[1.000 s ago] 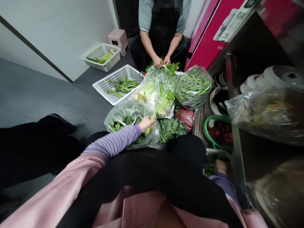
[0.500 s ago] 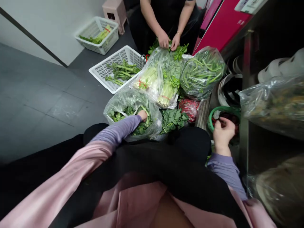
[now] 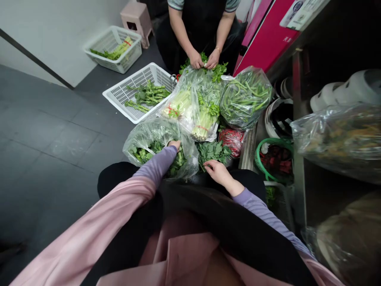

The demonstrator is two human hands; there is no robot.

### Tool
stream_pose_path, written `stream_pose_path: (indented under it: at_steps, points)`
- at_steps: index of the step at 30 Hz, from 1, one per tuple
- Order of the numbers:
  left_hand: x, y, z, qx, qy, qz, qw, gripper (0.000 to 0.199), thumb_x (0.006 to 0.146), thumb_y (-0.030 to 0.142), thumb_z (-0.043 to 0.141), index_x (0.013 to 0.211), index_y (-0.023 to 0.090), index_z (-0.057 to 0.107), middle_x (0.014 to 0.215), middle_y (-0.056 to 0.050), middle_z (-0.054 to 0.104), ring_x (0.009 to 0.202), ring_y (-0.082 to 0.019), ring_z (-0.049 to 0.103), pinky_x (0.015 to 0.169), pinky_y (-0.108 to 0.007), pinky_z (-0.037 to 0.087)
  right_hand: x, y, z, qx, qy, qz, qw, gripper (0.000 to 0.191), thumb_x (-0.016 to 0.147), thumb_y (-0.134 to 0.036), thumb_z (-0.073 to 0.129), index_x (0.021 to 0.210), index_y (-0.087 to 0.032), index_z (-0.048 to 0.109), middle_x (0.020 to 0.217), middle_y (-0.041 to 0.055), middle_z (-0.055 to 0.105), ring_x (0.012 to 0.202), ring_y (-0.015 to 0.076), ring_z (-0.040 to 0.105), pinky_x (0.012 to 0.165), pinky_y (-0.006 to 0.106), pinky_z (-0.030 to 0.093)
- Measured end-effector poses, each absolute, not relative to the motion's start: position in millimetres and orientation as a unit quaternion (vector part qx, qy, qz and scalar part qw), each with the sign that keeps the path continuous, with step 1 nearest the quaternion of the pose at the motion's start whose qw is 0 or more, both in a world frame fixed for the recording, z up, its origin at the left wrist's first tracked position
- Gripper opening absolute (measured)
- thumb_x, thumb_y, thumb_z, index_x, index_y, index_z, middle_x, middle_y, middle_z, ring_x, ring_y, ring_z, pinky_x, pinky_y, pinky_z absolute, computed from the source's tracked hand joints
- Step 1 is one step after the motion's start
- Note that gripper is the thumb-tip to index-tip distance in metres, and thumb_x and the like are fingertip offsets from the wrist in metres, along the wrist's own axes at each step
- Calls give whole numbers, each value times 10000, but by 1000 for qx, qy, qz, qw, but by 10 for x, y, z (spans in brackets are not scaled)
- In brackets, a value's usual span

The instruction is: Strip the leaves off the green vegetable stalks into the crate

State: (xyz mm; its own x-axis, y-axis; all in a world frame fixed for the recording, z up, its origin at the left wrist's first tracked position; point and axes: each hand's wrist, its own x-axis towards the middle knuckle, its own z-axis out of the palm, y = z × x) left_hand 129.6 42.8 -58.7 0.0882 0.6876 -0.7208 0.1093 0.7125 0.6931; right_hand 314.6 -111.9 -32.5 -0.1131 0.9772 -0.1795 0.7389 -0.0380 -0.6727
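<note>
My left hand (image 3: 174, 145) reaches into a clear plastic bag (image 3: 133, 139) of leafy green stalks (image 3: 142, 154). Its fingers are curled down among the greens, and whatever they grip is hidden. To the right of that bag my right hand (image 3: 218, 171) is at the near edge of a heap of loose green leaves (image 3: 214, 151). Its thumb and forefinger are a little apart at the tips, by a thin stem, with nothing plainly held.
Ahead lie bagged celery (image 3: 204, 123), bagged green beans (image 3: 245, 95) and bagged red chillies (image 3: 232, 140). A white basket (image 3: 117, 100) holds green stalks. A co-worker's hands (image 3: 204, 59) work on leafy celery. A green basket (image 3: 262, 165) and metal shelf stand right.
My right hand has moved left from above the green basket to the loose leaves. My left hand stays in the bag, and its fingers have shifted slightly. The view has tilted a little.
</note>
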Motion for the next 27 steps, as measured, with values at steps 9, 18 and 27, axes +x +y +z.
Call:
stream_pose_path:
  at_steps: [9, 18, 27]
  points:
    - [880, -793, -1, 375, 612, 240, 654, 151, 765, 276, 517, 663, 175, 472, 508, 23, 479, 401, -86, 389, 401, -201, 257, 2636, -833, -166, -534, -263, 744, 304, 343, 680, -388, 743, 929, -194, 607, 842, 23, 683, 579, 102, 609, 484, 210, 474]
    - [944, -964, 46, 611, 581, 190, 503, 172, 687, 124, 592, 780, 204, 471, 573, 45, 464, 507, -110, 429, 517, -217, 304, 2488, -577, 78, -554, -271, 544, 569, 350, 720, -505, 669, 770, -170, 578, 561, -28, 582, 492, 88, 537, 438, 186, 419]
    - [1268, -921, 126, 382, 414, 215, 798, 345, 789, 456, 609, 814, 217, 360, 543, 95, 420, 314, -28, 298, 327, -141, 185, 2597, -630, 109, -577, -158, 462, 655, 253, 805, -351, 592, 667, -189, 454, 479, -64, 463, 390, 55, 418, 360, 184, 348]
